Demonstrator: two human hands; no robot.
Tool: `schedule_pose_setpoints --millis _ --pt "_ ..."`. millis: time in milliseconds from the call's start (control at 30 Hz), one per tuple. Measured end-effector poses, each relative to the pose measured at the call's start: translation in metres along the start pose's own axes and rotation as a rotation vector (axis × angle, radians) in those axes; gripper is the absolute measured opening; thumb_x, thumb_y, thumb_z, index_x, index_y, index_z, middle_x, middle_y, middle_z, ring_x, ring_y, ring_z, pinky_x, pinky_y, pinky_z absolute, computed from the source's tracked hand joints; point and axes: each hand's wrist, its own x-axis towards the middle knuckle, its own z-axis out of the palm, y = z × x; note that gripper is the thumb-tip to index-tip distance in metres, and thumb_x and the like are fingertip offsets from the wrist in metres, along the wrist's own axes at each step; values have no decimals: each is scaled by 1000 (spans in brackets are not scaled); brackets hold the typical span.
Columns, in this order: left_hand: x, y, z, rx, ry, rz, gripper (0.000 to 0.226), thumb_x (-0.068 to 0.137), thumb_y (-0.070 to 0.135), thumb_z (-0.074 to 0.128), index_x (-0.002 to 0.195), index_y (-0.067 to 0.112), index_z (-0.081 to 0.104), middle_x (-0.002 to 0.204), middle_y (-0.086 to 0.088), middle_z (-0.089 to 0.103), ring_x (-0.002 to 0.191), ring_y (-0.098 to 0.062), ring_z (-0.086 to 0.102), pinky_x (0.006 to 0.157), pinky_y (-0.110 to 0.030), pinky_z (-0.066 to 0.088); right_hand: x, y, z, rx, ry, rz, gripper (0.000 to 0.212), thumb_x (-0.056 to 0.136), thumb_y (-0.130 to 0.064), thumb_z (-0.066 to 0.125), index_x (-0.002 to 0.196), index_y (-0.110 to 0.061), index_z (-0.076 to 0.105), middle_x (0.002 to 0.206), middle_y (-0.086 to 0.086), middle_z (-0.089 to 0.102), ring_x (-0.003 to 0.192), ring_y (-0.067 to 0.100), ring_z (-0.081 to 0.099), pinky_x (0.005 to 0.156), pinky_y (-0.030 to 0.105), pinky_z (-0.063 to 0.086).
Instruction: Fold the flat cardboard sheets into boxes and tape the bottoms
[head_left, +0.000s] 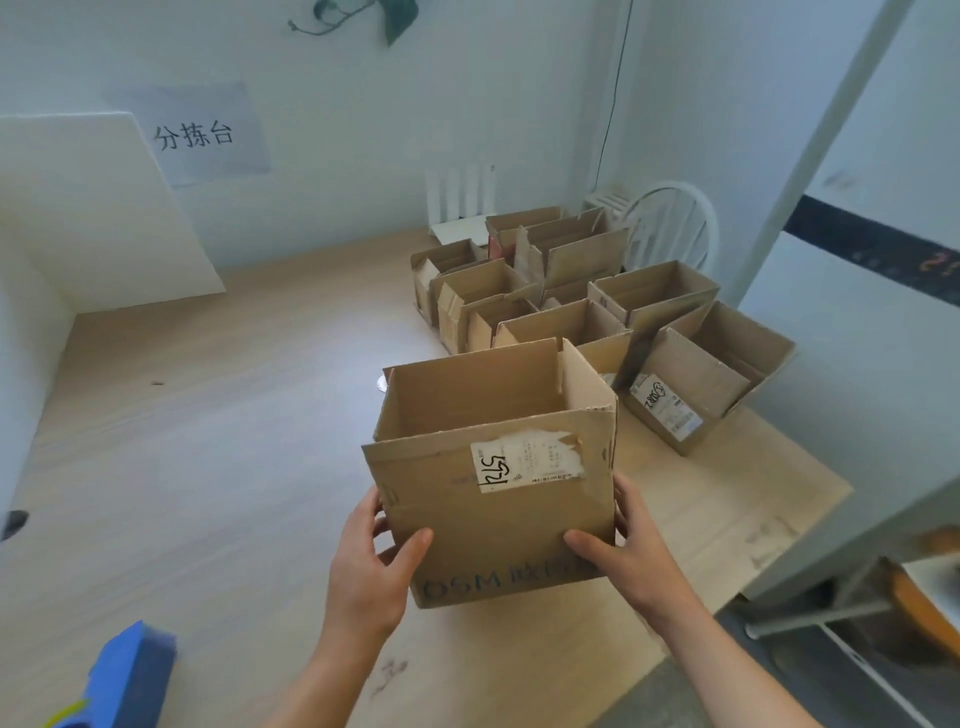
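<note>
The left grip (371, 566) and the right grip (631, 551), both bare hands, clasp an upright cardboard box (498, 525) by its two near corners. Each thumb lies on the front panel and the fingers wrap round the side walls, so both are closed on it and hold nothing else. The box is in front of the person over the near middle of the wooden surface (208, 467), its top flaps standing open and a torn white label (524, 460) on its front. Whether it rests on the wood or is held just clear of it I cannot tell, and its underside is hidden. Since it is fully squared up, the step in hand looks like setting a formed box aside; if the bottom is untaped, it needs tipping over first. A cluster of finished boxes (561, 291) fills the far right of the surface, with one tilted box (696, 384) near the right edge, so room there is tight and the edge falls away just beside the right grip. The left half offers broad bare wood, with only a blue object (132, 675) at the near left corner.
</note>
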Motion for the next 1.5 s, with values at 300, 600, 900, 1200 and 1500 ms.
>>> schedule_pose_setpoints --millis 300,600,900,1200,1500 --pt "-3 24 156 -16 13 -22 59 88 10 71 139 32 48 123 15 59 110 4 55 79 -19 54 51 0 -143 -77 14 48 94 65 -45 90 140 -40 34 131 -24 47 117 5 48 83 20 43" --pt "10 42 260 -36 139 -133 55 90 7 68 136 28 47 125 14 57 113 7 55 85 -15 52 129 22 -216 -150 -19 24 73 76 -7 84 128 -38 44 120 -23 56 109 -6 51 85 13 44" --pt "20 46 285 169 144 -191 48 89 16 70 126 31 44 118 20 56 112 -7 55 91 -31 48 147 47 -232 -348 93 -68 49 80 -18 81 118 -30 53 110 -14 62 100 10 58 82 28 48" --pt "21 49 280 516 100 -166 59 91 28 68 142 19 39 137 2 49 121 -21 54 97 -40 47 148 64 -237 -598 99 -148 28 84 -32 77 97 -23 54 96 -6 60 89 20 59 75 39 51" --pt "13 61 287 362 127 -201 41 92 30 67 129 24 49 123 6 57 115 -17 55 94 -37 48 146 41 -245 -523 186 14 39 89 -44 70 117 -21 56 112 -3 59 104 21 57 82 35 47"
